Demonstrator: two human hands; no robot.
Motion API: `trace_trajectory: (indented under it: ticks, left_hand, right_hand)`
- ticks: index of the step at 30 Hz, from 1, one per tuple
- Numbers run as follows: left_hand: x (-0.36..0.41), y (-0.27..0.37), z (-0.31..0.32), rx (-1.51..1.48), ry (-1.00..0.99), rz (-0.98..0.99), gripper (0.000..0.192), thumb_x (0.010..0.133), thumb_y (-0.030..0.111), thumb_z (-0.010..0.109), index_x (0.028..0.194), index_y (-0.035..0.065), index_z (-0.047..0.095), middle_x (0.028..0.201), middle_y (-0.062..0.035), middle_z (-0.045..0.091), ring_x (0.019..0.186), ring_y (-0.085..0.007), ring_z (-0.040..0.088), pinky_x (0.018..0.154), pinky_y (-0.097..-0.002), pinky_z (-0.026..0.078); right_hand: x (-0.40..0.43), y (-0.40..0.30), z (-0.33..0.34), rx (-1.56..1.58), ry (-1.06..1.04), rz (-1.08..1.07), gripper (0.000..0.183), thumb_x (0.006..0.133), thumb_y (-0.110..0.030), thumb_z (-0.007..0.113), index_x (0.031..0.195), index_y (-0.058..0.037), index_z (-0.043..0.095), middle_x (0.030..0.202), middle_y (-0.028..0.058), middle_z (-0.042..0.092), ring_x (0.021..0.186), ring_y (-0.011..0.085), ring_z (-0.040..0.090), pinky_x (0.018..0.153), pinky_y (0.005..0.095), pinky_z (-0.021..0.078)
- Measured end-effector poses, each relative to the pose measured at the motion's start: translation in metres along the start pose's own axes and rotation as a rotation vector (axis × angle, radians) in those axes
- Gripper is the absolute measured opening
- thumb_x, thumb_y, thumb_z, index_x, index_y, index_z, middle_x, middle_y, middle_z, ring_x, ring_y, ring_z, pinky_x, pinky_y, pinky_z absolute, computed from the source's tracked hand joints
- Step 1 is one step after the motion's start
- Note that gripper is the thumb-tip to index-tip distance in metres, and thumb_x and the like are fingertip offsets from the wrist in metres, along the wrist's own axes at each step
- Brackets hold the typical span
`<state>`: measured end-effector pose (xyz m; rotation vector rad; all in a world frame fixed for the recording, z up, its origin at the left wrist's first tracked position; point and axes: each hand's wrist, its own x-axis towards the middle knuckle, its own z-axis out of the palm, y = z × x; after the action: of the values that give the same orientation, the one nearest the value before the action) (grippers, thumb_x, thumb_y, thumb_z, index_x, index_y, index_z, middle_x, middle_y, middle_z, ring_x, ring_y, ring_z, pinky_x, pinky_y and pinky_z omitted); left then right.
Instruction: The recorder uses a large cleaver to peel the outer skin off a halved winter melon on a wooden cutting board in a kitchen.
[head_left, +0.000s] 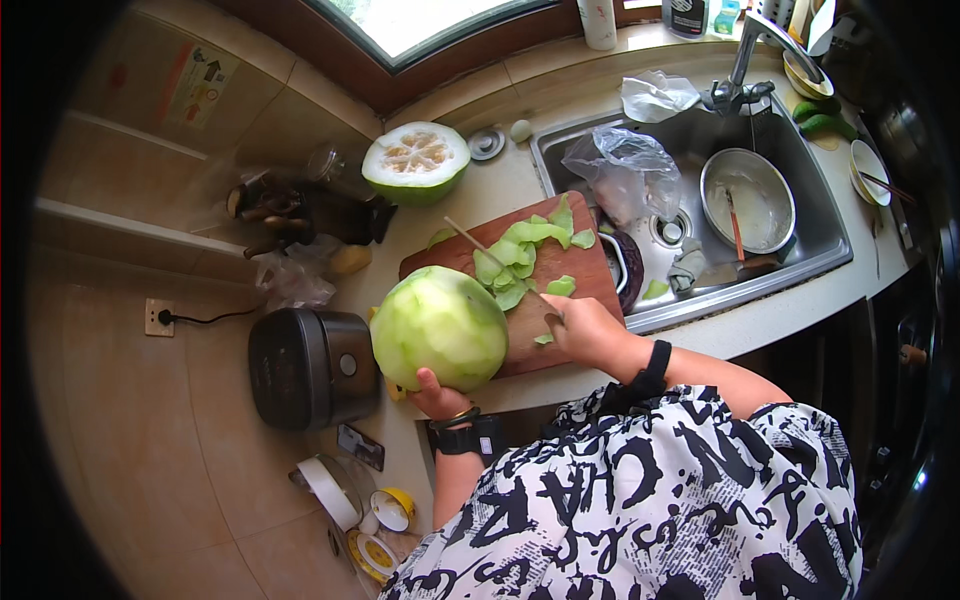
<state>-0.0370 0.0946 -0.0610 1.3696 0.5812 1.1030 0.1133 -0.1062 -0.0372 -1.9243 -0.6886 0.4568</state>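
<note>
A large peeled melon (439, 330), probably a winter melon, is tilted up at the left edge of a reddish wooden cutting board (529, 330). My left hand (437, 397) grips it low on the near side, thumb pressed to its pale green surface. In my right hand (592, 334) is a kitchen knife (474, 242), its blade seen edge-on and pointing away to the left above the board. Green peelings (517, 255) lie in a heap beyond the blade, with a few loose bits closer to my right hand. Whether the blade touches the melon, I cannot tell.
Behind the board sits a cut melon half (416, 161), seeds upward. A dark rice cooker (311, 371) stands left, a phone (361, 448) near it. The steel sink (814, 240) at right holds a metal bowl (750, 199) and a plastic bag (637, 172); the board overlaps its edge.
</note>
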Motion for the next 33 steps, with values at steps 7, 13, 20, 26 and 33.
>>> trace_trajectory:
  ticks: [7,13,20,26,33]
  left_hand:
    - [0.021,0.014,0.011,-0.019,0.101,-0.123,0.071,0.091,0.056,0.058,0.130,-0.0019,0.052,0.122,-0.0133,0.061,0.105,-0.0260,0.061,0.091,-0.0407,0.050]
    - [0.039,0.024,0.016,-0.177,0.093,-0.284,0.069,0.091,0.054,0.060,0.131,-0.0015,0.051,0.126,-0.0136,0.059,0.111,-0.0275,0.059,0.095,-0.0417,0.047]
    - [0.055,0.028,0.026,-0.232,0.089,-0.375,0.072,0.092,0.059,0.056,0.131,-0.0020,0.052,0.126,-0.0138,0.060,0.110,-0.0273,0.060,0.096,-0.0414,0.048]
    - [0.069,0.028,0.034,-0.178,0.045,-0.413,0.062,0.089,0.045,0.068,0.126,-0.0030,0.055,0.118,-0.0121,0.064,0.102,-0.0254,0.064,0.091,-0.0388,0.051]
    - [0.029,0.005,0.055,0.146,-0.120,-0.195,0.044,0.076,0.006,0.083,0.115,-0.0024,0.064,0.108,-0.0081,0.068,0.092,-0.0177,0.063,0.086,-0.0318,0.050]
  right_hand:
    - [-0.012,-0.012,-0.017,0.109,-0.083,0.033,0.032,0.089,-0.012,0.055,0.120,-0.0060,0.062,0.085,0.0282,0.063,0.083,0.0457,0.061,0.074,0.0478,0.0497]
    - [-0.013,-0.008,-0.022,0.124,-0.076,0.061,0.032,0.089,-0.014,0.055,0.120,-0.0093,0.064,0.087,0.0277,0.063,0.084,0.0454,0.061,0.075,0.0477,0.0497]
    - [-0.015,-0.001,-0.022,0.070,-0.078,0.032,0.035,0.089,-0.017,0.057,0.119,-0.0008,0.063,0.086,0.0299,0.062,0.083,0.0449,0.062,0.075,0.0470,0.0500]
    - [-0.015,-0.002,-0.019,0.081,-0.082,0.029,0.036,0.089,-0.017,0.058,0.119,0.0015,0.063,0.086,0.0303,0.063,0.083,0.0449,0.063,0.076,0.0465,0.0502]
    - [-0.014,0.005,-0.022,0.085,-0.035,0.029,0.035,0.089,-0.016,0.058,0.120,-0.0012,0.063,0.086,0.0295,0.063,0.083,0.0452,0.062,0.075,0.0469,0.0502]
